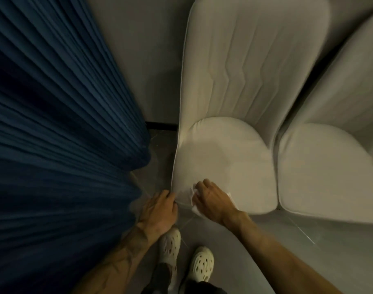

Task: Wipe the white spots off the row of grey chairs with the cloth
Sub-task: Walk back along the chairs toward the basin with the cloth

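grey upholstery covers 2 chairs in the head view. chair 1 (223, 158) stands at centre. chair 2 (325, 177) stands just beside it on the right, and their seat cushions almost touch at the front. both backrests stand against a grey wall (143, 49).

white cloth (192, 196) lies on the front left corner of the chair 1 seat. one edge of it hangs past the front rim. the right hand (213, 200) rests on top of the cloth, knuckles raised and fingers curled down onto it, holding it against the cushion.

the left hand (158, 209) is at the outer left corner of the same seat, with its fingertips against the piped edge. whether the fingers grip the edge or only touch it cannot be determined.

a blue pleated curtain (54, 124) fills the left side of the view. 2 cream perforated clogs (202, 264) stand on the grey tiled floor (287, 240) below the hands.
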